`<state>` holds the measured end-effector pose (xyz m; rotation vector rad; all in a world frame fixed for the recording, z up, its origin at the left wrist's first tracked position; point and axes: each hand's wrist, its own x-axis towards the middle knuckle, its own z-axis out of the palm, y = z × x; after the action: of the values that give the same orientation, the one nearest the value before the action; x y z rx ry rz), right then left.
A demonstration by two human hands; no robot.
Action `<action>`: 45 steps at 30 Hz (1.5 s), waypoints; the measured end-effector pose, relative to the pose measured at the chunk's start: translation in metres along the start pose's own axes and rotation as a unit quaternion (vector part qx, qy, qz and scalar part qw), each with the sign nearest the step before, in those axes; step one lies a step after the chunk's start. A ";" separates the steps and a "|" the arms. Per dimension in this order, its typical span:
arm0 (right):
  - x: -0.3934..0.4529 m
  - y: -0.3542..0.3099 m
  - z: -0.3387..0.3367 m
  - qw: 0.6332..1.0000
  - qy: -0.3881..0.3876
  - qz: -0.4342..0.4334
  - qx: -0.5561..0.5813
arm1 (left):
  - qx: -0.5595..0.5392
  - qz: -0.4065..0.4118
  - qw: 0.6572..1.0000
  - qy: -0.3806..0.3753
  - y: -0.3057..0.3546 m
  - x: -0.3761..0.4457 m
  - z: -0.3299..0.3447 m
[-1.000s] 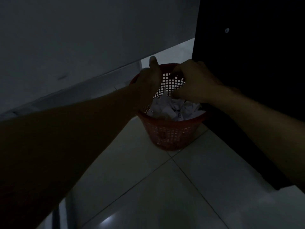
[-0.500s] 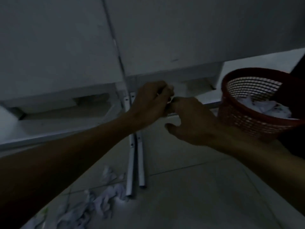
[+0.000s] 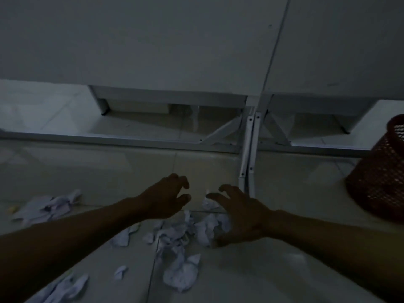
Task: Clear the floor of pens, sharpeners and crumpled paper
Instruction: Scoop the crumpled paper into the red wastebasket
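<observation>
Crumpled white paper lies scattered on the dim tiled floor in the lower middle of the head view. Another paper heap sits at the left, with a small yellowish object beside it. More scraps lie at the bottom left. My left hand hovers over the middle pile, fingers spread and loosely bent, holding nothing. My right hand reaches over the pile's right side, fingers spread, also holding nothing. The red mesh basket stands at the right edge.
White desk panels fill the upper view. Their metal frame rail runs across the floor, and a double metal leg stands just beyond my right hand. Bare tile lies at the lower right.
The view swung left from the basket to the paper on the floor. Both hands left the basket, came apart and lowered over the middle pile with fingers spread.
</observation>
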<state>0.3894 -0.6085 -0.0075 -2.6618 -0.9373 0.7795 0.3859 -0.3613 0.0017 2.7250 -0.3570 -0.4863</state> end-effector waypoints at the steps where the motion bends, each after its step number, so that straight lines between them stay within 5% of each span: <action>1: 0.012 -0.004 0.014 1.000 0.008 0.013 0.018 | -0.003 -0.027 1.000 0.014 -0.018 -0.009 0.009; 9: 0.069 -0.004 0.067 0.991 0.075 0.097 0.058 | -0.081 -0.266 0.956 0.092 -0.119 -0.074 0.075; 16: 0.050 -0.037 0.112 0.989 0.091 0.052 0.103 | -0.217 -0.203 0.948 0.118 -0.100 -0.080 0.103; 33: 0.069 -0.084 0.169 0.951 0.300 0.025 0.075 | -0.234 -0.032 0.966 0.105 -0.032 -0.072 0.149; 37: 0.080 -0.094 0.173 0.924 0.367 0.018 0.106 | -0.394 -0.066 0.909 0.118 -0.017 -0.073 0.137; 41: 0.082 -0.100 0.174 0.927 0.355 0.019 0.118 | -0.414 -0.086 0.894 0.147 -0.017 -0.073 0.139; 43: 0.080 -0.100 0.175 0.929 0.351 0.017 0.117 | -0.398 -0.094 0.900 0.148 -0.016 -0.072 0.144; 45: 0.079 -0.102 0.175 0.923 0.368 0.009 0.112 | -0.268 -0.148 0.939 0.154 -0.021 -0.072 0.149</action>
<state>0.2929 -0.4756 -0.1494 -2.4315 -0.5725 -0.1367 0.2685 -0.3637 -0.1167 2.2649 0.2444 -0.1822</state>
